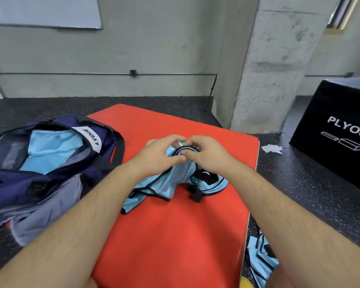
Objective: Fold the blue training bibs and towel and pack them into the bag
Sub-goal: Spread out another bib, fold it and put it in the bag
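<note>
While mesh bib (164,186) lies crumpled on red mat (175,246) | left grip (160,156) — right grip (208,156) — both pinching black-piped collar

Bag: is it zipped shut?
No, the bag lies open, with light blue fabric visible inside it.

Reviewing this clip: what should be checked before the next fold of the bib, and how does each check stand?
1. Grip: left hand and right hand both pinch the blue bib at its collar: ok.
2. The blue bib spread flat on the orange mat: crumpled, not ok.
3. The bag open for packing, blue fabric already inside: ok.
4. Room left in the bag: cannot tell.
5. The spare bibs folded: heaped on the floor beside the orange mat: not ok.
</note>
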